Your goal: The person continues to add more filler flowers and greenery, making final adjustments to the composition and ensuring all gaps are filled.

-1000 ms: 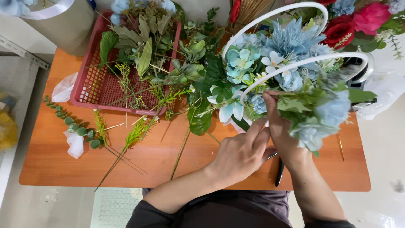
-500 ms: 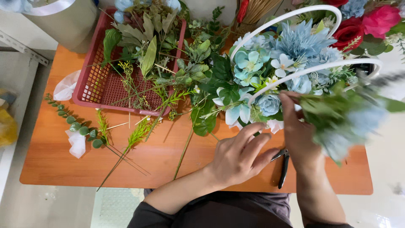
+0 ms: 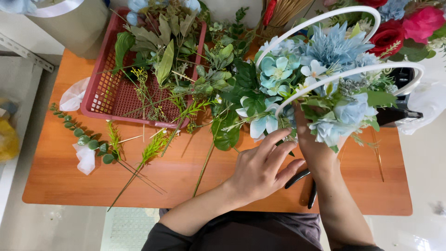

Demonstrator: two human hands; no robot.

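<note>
A blue and white artificial flower arrangement [image 3: 297, 69] with two white hoop handles [image 3: 325, 18] stands on the orange wooden table [image 3: 60, 181]. My right hand [image 3: 316, 148] reaches under its near right side. It grips a pale blue flower bunch [image 3: 346, 116], and leaves hide its fingers. My left hand [image 3: 260, 172] is beside it, with spread fingers touching the leaves at the arrangement's near edge. Black-handled cutters [image 3: 306, 186] lie on the table under both hands.
A red mesh basket [image 3: 100, 100] of green stems sits at the back left. A eucalyptus sprig [image 3: 79, 135] and fern sprigs [image 3: 151, 148] lie loose in front of it. There is a black glue gun [image 3: 399, 114] at the right, red and pink roses [image 3: 413, 25] behind, and a grey bucket [image 3: 74, 23] at the back left.
My right hand swung the blue flower bunch out to the right and then back in against the arrangement. My left hand lifted off the cutters and spread its fingers toward the leaves.
</note>
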